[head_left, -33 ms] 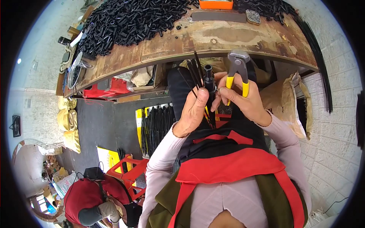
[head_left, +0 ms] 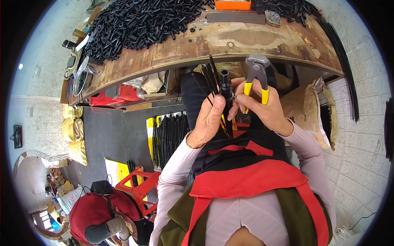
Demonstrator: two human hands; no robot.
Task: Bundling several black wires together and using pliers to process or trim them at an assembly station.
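Wooden bench [head_left: 230,39] ahead, left hand [head_left: 208,119] curls around black rods [head_left: 208,78], right hand [head_left: 267,110] close by clasps yellow-handled pincers [head_left: 257,73].

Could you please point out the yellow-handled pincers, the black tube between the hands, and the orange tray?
Yellow-handled pincers [head_left: 257,74], head view: grey metal shanks.
Black tube [head_left: 225,87], head view: upper section.
Orange tray [head_left: 233,5], head view: near wall.

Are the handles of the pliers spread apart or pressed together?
Spread apart: a gap shows between the yellow handles of the pliers.
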